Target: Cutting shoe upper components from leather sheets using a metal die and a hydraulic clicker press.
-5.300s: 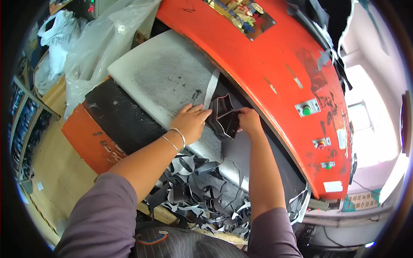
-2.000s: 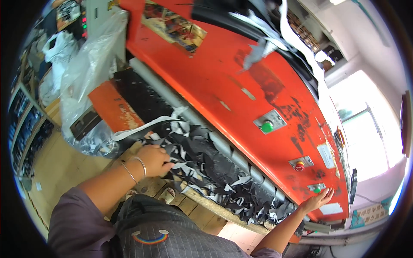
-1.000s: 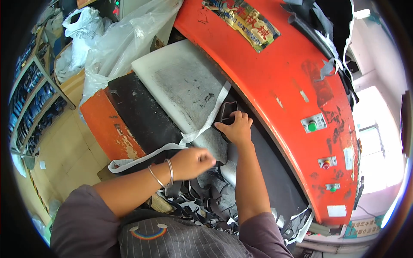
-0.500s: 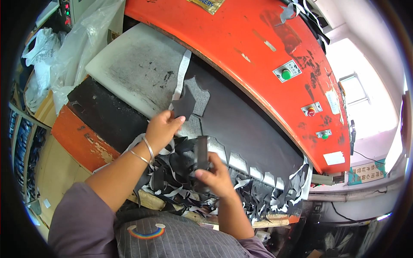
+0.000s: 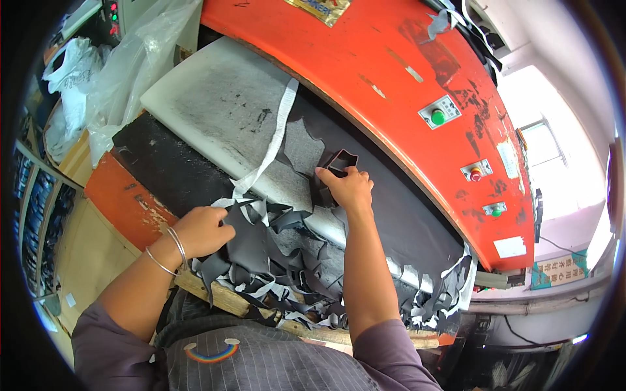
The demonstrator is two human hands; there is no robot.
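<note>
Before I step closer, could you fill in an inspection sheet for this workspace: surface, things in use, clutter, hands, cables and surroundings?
Surface: smudged pale board; dark sheet covers part.
Things in use: hollow dark frame at the sheet; contact unclear.
Clutter: dark and pale scraps heaped along the near edge.
Hands: right hand grips the frame; left hand at a dark cut piece, grip unclear.
Cables: thin dark cable, lower right.
Surroundings: red machine with buttons; plastic bag left; bright window right.

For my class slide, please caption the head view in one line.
Right grip holding a hollow dark frame over dark sheet material, left grip beside dark scraps.
</note>
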